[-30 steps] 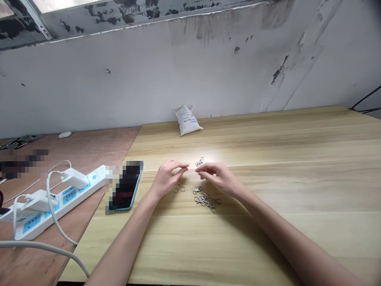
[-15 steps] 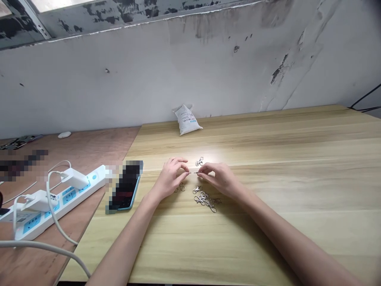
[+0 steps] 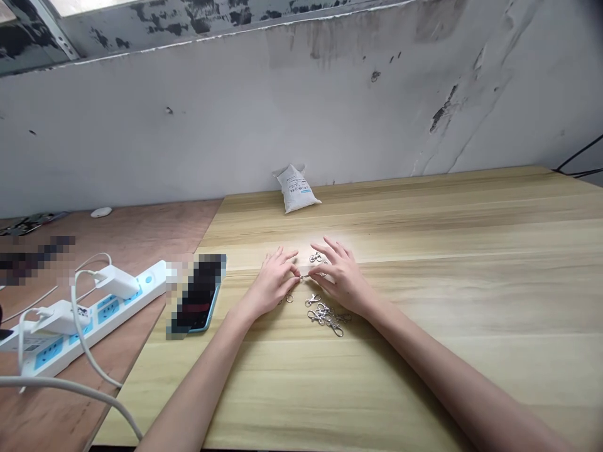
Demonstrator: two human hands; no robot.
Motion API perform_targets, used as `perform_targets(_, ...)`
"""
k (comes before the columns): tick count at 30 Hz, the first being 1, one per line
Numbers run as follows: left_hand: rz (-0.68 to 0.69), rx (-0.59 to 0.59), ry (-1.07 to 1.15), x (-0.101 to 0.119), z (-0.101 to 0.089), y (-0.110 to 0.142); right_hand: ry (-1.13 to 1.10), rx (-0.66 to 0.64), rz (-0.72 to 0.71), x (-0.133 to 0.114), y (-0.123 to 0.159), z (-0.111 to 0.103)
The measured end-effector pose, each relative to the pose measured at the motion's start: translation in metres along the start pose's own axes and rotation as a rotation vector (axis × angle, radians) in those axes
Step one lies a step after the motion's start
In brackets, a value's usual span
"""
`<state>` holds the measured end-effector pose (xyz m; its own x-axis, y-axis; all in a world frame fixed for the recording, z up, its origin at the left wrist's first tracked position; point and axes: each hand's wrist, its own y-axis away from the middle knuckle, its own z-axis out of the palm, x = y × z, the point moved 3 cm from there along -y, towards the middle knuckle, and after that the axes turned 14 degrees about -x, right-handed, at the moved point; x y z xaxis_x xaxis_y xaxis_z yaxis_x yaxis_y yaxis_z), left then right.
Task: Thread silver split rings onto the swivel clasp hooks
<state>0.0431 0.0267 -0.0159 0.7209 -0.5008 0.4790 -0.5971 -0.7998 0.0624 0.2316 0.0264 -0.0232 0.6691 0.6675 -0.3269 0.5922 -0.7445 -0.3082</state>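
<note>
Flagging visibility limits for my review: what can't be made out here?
Head view:
Metal piece between left hand and right hand: too small, fingertips cover parts.
Rings: left hand partly covers them; count unclear.
Clasps: overlap hides their count.
Phone: pixelation masks much of its screen.
Packet: print too small.

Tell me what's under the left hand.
At the near edge of the left hand, a small metal ring shows on the wooden tabletop, with part of another. Anything directly beneath the palm is covered.
</note>
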Motion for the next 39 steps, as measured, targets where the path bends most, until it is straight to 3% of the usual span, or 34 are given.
perform_targets(13, -0.076, -0.057, 0.068, 0.0039, -0.0009, 0.0014, 0.030, 0.035, -0.005, -0.0031, 0.0004, -0.0034)
perform_targets(19, -0.069, -0.053, 0.080, 0.0043, -0.0007, 0.0023, 0.034, 0.004, -0.008, -0.0043, 0.0000, -0.0034)
perform_targets(31, -0.080, -0.067, 0.074, 0.0057, -0.0006, 0.0024, 0.000, 0.106, -0.046, -0.0061, 0.0014, -0.0038)
perform_targets(39, -0.071, -0.052, 0.087, 0.0045, 0.0007, 0.0017, 0.011, 0.088, -0.043, -0.0061, 0.0001, -0.0031)
